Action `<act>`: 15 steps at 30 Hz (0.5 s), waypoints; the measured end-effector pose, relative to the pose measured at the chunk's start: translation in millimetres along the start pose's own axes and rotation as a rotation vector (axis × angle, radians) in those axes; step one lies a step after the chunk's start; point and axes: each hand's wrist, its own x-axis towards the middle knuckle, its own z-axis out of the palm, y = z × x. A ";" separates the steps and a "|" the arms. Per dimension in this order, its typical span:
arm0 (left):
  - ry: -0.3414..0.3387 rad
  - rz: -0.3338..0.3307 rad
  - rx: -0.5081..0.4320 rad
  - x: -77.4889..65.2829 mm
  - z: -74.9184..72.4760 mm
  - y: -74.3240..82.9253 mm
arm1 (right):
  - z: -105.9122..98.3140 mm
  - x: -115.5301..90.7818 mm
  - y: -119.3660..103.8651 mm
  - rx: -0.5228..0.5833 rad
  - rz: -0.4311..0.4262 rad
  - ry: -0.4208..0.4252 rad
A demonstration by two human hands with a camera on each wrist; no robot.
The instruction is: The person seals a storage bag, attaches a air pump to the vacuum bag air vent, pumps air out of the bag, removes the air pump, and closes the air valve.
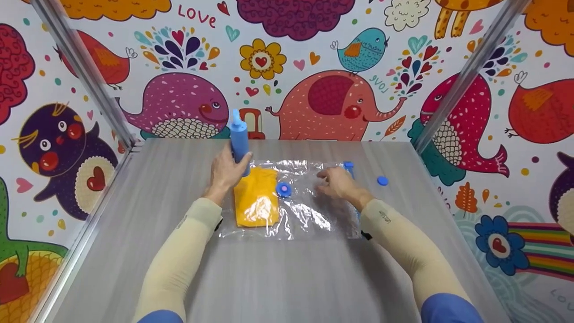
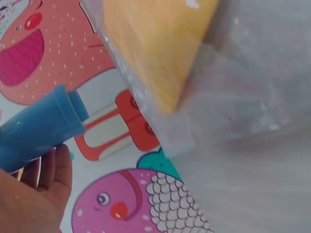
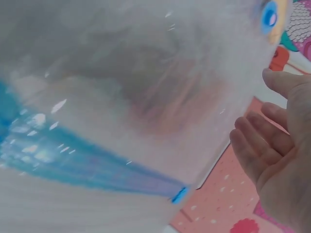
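In the head view my left hand [image 1: 226, 170] grips a blue hand pump [image 1: 240, 141], held upright with its narrow end up. The left wrist view shows the pump's collared end [image 2: 70, 109] beyond the fingers. A clear plastic storage bag [image 1: 309, 220] lies flat, with a folded yellow cloth [image 1: 256, 202] inside at its left. Beside the cloth is a round blue valve [image 1: 283, 189] with a pink centre. My right hand [image 1: 338, 181] hovers over the bag's right part, fingers loosely bent and holding nothing. A blue slider [image 1: 348, 165] sits at the top of the bag's blue zip edge.
On the grey table [image 1: 287, 278], a round blue cap [image 1: 382, 180] lies right of the bag. A wall with cartoon animals [image 1: 323, 107] stands behind, and metal posts [image 1: 471, 74] rise at the table's back corners.
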 end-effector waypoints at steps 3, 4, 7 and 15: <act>-0.048 0.011 0.009 -3.1 9.0 5.4 | -0.9 3.3 -11.1 0.062 0.005 0.008; -0.063 0.018 0.014 -3.8 12.3 7.1 | -1.1 4.5 -14.4 0.074 -0.002 0.013; -0.098 0.039 0.032 -5.7 22.7 10.1 | -1.4 9.2 -23.3 0.103 -0.020 0.022; -0.184 0.061 0.074 -14.3 45.7 16.5 | -5.1 17.6 -44.9 0.090 -0.106 0.077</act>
